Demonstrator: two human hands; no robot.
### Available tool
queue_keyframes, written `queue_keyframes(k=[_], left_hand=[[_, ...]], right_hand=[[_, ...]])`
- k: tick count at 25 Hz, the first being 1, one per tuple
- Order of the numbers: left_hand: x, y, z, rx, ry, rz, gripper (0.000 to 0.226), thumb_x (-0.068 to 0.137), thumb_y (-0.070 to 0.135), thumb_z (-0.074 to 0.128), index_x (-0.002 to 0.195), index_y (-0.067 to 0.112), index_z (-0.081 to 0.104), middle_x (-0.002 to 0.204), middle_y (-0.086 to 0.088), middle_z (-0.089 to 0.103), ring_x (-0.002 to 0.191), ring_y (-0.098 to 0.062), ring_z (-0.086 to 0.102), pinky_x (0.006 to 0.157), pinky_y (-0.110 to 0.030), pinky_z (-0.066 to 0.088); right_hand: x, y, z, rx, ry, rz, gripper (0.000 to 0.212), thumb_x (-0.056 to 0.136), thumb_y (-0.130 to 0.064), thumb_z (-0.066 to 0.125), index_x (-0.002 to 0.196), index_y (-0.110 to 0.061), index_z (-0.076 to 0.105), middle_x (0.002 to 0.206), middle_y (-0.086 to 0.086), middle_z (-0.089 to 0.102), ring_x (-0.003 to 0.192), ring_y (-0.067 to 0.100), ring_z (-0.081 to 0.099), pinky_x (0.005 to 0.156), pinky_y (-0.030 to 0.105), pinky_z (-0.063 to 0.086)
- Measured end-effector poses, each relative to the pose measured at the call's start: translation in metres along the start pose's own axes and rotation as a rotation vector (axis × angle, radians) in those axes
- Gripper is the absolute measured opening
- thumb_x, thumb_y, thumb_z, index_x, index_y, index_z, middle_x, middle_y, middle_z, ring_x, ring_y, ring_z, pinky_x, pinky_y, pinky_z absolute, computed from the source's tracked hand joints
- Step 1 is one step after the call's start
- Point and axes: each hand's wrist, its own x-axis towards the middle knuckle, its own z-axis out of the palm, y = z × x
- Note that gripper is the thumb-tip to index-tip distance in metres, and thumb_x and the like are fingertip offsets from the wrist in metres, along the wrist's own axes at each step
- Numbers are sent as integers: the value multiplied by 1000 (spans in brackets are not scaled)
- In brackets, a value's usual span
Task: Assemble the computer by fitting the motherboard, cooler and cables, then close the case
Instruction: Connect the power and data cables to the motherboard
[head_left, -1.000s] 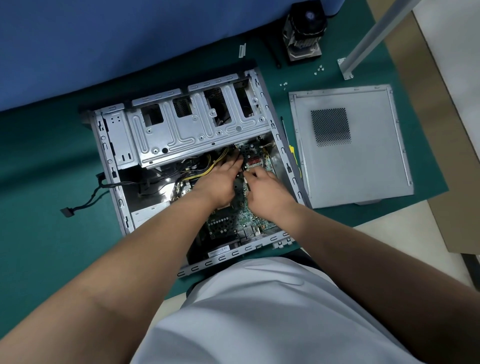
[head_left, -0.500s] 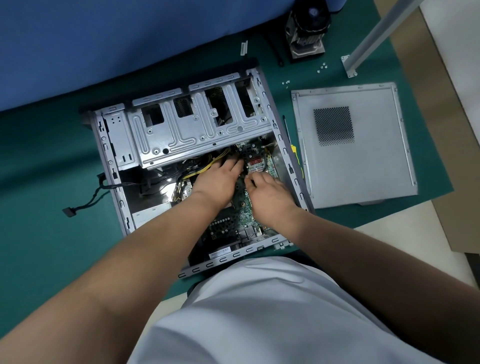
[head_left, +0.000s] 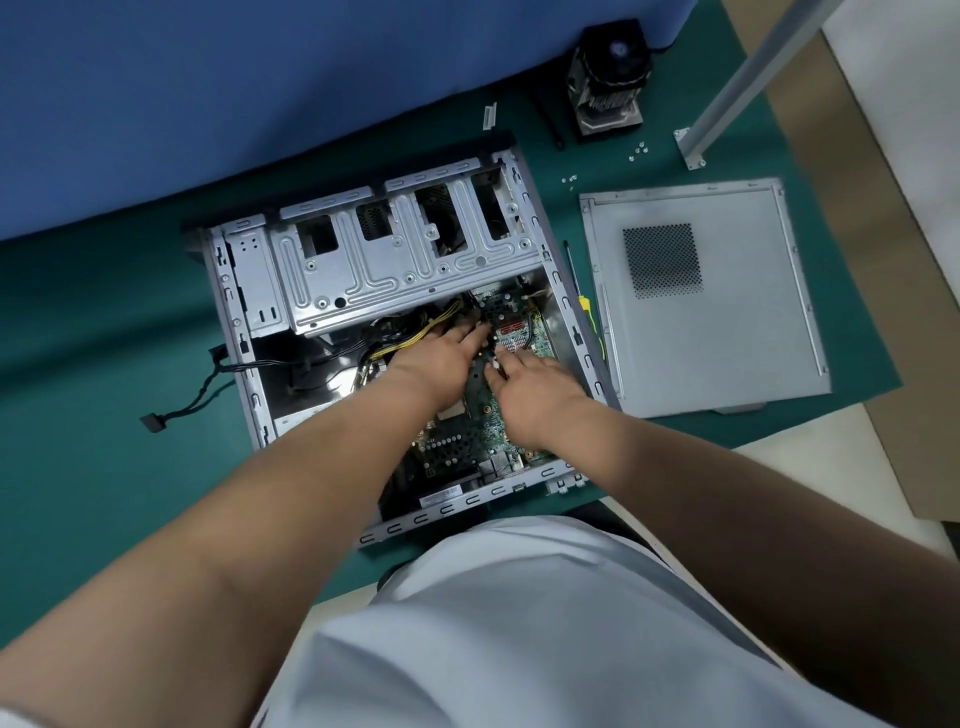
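While both forearms reach forward from the near edge, the left hand lies palm down inside the open case, fingers stretched toward the far end, their tips at the yellow and black cables. The right hand sits just beside it, palm down, fingers curled onto the motherboard; whether either hand is pinching anything I cannot tell, as the fingertips are partly hidden. The green motherboard lies flat in the case's right half, its near end bristling with dark components and ports. A silver drive cage spans the case's far part. The grey side panel lies flat on the green mat, right of the case, with a screwdriver between them. The cooler stands at the far edge, well apart.
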Motion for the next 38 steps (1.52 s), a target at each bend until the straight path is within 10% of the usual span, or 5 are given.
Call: queue_keyframes(k=[9,14,19,31,38], left_hand=[[-98,-61,-4,219,718,200,66,85,5,61,147,25,48,153,-8,48,140,-33,43,114,-53,39],[-91,-77,-17,75,636,-27,74,99,8,52,161,37,22,172,1,16,157,-29,17,127,-49,17],[-80,-77,-30,64,599,-74,87,92,-12,46,160,40,27,171,5,18,157,-27,20,125,-46,22],[-87,-87,-34,87,535,-71,103,87,-23,48,162,41,18,172,5,10,158,-29,15,122,-47,27],[-86,-101,-30,-41,471,-29,72,98,43,59,159,50,20,171,16,8,158,-20,9,123,-51,25]], right_hand=[[-56,53,-25,9,678,-97,75,90,-15,64,157,-19,33,169,11,13,156,32,14,126,52,19],[-48,58,-13,620,367,102,101,98,-4,50,156,-29,-28,168,5,-23,121,31,62,96,45,54],[-41,44,-6,750,575,151,96,96,4,45,161,-35,-14,153,9,37,96,28,63,88,46,55],[-28,43,-6,767,590,134,105,91,9,49,160,-40,-12,145,8,47,81,19,64,78,46,59],[-23,38,4,654,610,190,94,100,-14,48,156,-39,-24,149,10,34,61,18,59,57,40,58]])
